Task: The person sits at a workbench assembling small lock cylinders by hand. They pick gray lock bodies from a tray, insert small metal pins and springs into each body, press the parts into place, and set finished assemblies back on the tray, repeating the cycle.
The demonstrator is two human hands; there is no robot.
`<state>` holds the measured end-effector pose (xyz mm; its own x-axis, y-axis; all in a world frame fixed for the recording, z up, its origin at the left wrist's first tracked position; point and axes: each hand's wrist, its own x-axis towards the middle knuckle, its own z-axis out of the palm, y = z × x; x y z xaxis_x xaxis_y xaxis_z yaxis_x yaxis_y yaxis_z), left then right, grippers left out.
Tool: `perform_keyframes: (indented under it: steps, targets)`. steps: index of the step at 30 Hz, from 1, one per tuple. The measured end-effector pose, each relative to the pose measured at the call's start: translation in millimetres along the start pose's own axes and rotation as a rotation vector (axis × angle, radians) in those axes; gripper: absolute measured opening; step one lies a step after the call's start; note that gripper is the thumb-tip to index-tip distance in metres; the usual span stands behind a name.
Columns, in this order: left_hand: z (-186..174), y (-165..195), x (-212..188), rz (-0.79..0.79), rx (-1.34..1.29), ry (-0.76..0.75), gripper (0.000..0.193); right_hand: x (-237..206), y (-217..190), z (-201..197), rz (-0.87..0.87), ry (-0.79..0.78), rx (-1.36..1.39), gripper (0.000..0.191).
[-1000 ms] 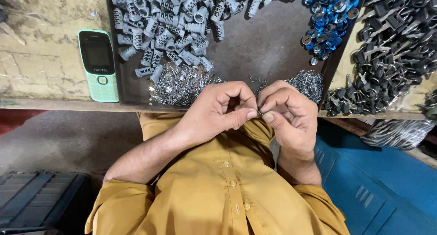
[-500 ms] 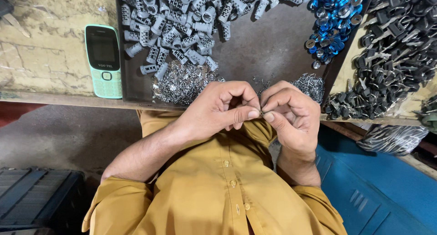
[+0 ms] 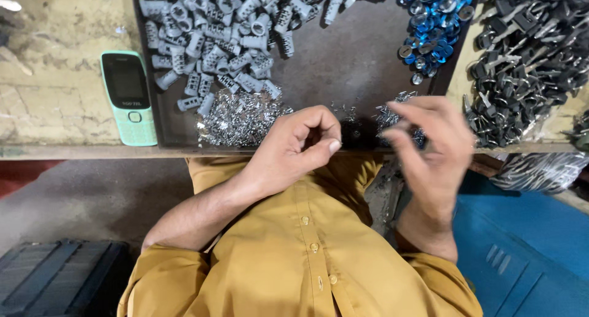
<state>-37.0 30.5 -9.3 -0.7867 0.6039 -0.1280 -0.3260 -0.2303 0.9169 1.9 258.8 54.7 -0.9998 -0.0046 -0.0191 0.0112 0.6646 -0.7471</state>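
Note:
My left hand (image 3: 299, 140) hovers at the front edge of the dark tray (image 3: 343, 65), fingers curled in and thumb against the forefinger; whatever is inside the curl is hidden. My right hand (image 3: 429, 139) is blurred, raised to the right of it, fingers apart, over a small heap of shiny metal pins (image 3: 392, 115). A larger heap of the same pins (image 3: 236, 117) lies just left of my left hand. Grey ribbed metal cylinders (image 3: 227, 34) fill the tray's back left.
Blue round caps (image 3: 435, 22) sit at the tray's back right. A pile of black-headed keys (image 3: 527, 53) covers the bench to the right. A mint-green push-button phone (image 3: 129, 97) lies left of the tray. A dark crate (image 3: 55, 280) and blue surface (image 3: 534, 243) are below.
My hands were pinched together at the tray's front edge. They have come apart: the right hand has swung out to the right and opened, and the left stays curled.

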Motion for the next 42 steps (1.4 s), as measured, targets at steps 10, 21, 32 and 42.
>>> perform_keyframes:
  steps: [10,21,32,42]
  targets:
    - [14,-6,15,-0.147,-0.111,-0.022,0.006,-20,51,-27,0.001,0.073,-0.361,0.017]
    - [21,-3,18,-0.125,-0.03,-0.023,0.007,-20,86,-39,0.058,0.184,-0.206,0.017]
    - [51,-6,14,-0.17,-0.253,0.004,0.006,-39,26,26,-0.128,0.181,0.251,0.019]
    - [46,-8,-5,-0.235,-0.633,0.041,0.01,-33,-1,51,-0.223,0.256,0.071,0.012]
